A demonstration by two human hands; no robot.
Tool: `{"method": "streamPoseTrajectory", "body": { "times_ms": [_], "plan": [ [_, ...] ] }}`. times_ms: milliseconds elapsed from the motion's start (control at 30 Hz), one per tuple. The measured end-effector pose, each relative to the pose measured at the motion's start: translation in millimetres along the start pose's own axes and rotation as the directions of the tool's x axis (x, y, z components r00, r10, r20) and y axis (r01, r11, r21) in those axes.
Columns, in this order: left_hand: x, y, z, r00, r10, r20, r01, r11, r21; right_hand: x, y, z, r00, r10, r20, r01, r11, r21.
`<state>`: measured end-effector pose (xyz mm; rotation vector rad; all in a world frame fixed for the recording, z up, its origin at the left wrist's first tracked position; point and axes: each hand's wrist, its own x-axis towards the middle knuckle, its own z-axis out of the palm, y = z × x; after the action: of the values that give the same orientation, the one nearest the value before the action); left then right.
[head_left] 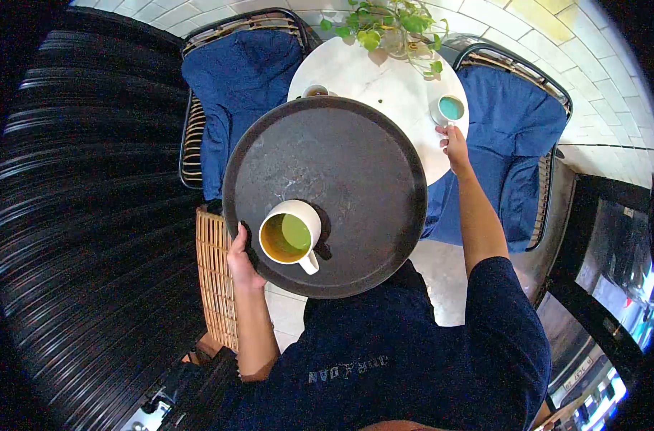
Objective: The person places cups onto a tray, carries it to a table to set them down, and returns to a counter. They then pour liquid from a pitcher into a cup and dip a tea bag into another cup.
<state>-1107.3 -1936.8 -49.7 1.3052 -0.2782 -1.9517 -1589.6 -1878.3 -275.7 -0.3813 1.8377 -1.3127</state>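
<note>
My left hand [244, 262] grips the lower left rim of a round black serving tray [355, 165], thumb at the edge and the other fingers hidden beneath. On the tray stands a white mug [311, 241] with a yellow inside and green liquid, its handle toward me. My right hand [453, 147] reaches over the round white table [399, 136], its fingers closed at the near side of a white cup [450, 109] with turquoise contents. Another cup [316, 90] with brown contents shows at the table's left, partly covered by the tray.
A leafy plant [391, 29] stands at the table's back edge. Chairs with blue covers flank the table, one left [244, 79] and one right [513, 108]. A slatted wooden piece [215, 280] is by my left arm, beside a black ribbed wall [97, 215].
</note>
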Motion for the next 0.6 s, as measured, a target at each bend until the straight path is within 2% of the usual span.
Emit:
{"method": "streamPoseTrajectory", "body": {
  "times_ms": [133, 200, 233, 267, 300, 333, 400, 467, 533, 600],
  "plan": [
    [-1, 0, 1, 1.0, 0.006, -0.006, -0.006, 1.0, 0.028, -2, -3, 2, 1.0, -0.021, 0.01, 0.022, 0.999, -0.048],
    [-3, 1, 3, 1.0, -0.014, 0.017, 0.014, 1.0, 0.012, -10, -5, 11, 0.974, 0.041, -0.221, -0.042, 0.999, 0.002],
    [-4, 0, 5, 0.999, -0.03, 0.042, 0.03, 1.0, -0.003, -12, -9, 7, 0.974, 0.036, -0.225, -0.037, 0.999, -0.001],
    [-4, 0, 7, 0.998, -0.03, 0.049, 0.031, 0.999, -0.007, -16, -13, 5, 0.907, 0.005, -0.421, -0.038, 0.997, -0.069],
    [-4, 0, 10, 0.997, -0.032, 0.074, 0.033, 0.999, -0.01, -18, -19, 3, 0.803, -0.04, -0.595, -0.051, 0.99, -0.135],
    [-3, -1, 13, 0.995, -0.03, 0.099, 0.032, 0.999, -0.014, -30, -34, 3, 0.803, -0.05, -0.594, -0.041, 0.989, -0.139],
    [2, -3, 18, 0.989, -0.033, 0.143, 0.04, 0.998, -0.047, -87, -92, 11, 0.878, -0.264, -0.399, 0.274, 0.961, -0.032],
    [6, -5, 23, 0.985, -0.051, 0.166, 0.059, 0.997, -0.043, -153, -143, 28, 0.832, -0.423, -0.358, 0.43, 0.901, -0.066],
    [10, -10, 29, 0.976, -0.037, 0.216, 0.047, 0.998, -0.041, -203, -165, 43, 0.726, -0.649, -0.227, 0.568, 0.753, -0.332],
    [13, -17, 37, 0.969, -0.05, 0.241, 0.06, 0.998, -0.036, -255, -190, 68, 0.812, -0.577, 0.081, 0.579, 0.781, -0.233]
  ]
}}
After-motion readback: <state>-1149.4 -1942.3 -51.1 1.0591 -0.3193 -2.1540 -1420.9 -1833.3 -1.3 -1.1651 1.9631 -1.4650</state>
